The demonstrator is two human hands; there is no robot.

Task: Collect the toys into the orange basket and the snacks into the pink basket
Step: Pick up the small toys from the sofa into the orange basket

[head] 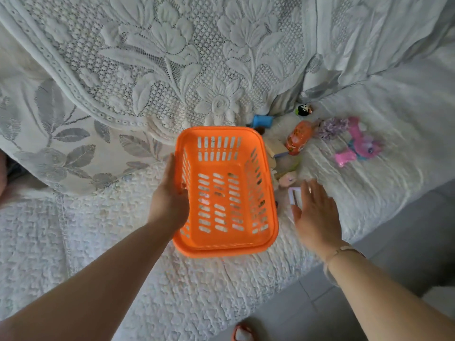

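On white textured sofa cover (221, 279), lace throw (172, 57), grey tiled floor (369, 303)

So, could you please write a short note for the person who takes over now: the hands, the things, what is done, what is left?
Left hand: holds the orange basket by its left rim, above the couch.
Right hand: open, holds nothing, reaching over a white frame.
Toys lie right of the basket: pink pony, orange car, blue cup, some half hidden.
Done: nothing; the basket is empty.
Left: all toys. Pink basket and snacks are not in view.
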